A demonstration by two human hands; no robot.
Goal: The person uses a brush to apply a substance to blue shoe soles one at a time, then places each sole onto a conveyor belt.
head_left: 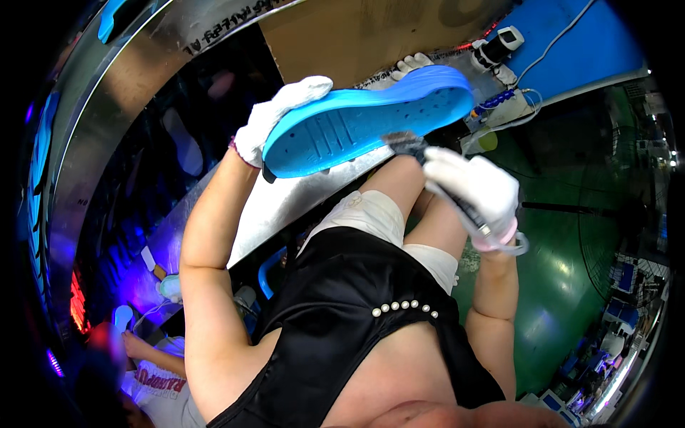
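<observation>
A: What stood to the left of the left-hand grip?
B: Well out on that side, a row of blue pieces (41, 171) bordered a curved metal rim (85, 128). Below the grip, also to its left, was a co-worker (164, 385) in a pale shirt.
A: And the grip itself?
B: The left hand (275, 121), in a white glove, was clamped on the near end of a blue shoe sole (364, 121). From there the sole extended rightward, tilted, its hollow side turned toward the wearer; molded ribs lay nearer the grip, small holes farther along. A white surface (260, 221) lay beneath the grip, and brown cardboard (342, 43) stood above and to its right.
A: What appeared farther right?
B: A white glove (412, 64) lay just beyond the sole. Next came a brush (405, 141), its dark head close to the sole's lower rim; contact could not be determined. The right hand (474, 185), gloved and blurred, was closed around its handle.
A: And past the right-hand grip?
B: A blue surface (571, 46) lay above and to its right, with green floor (549, 292) below.
</observation>
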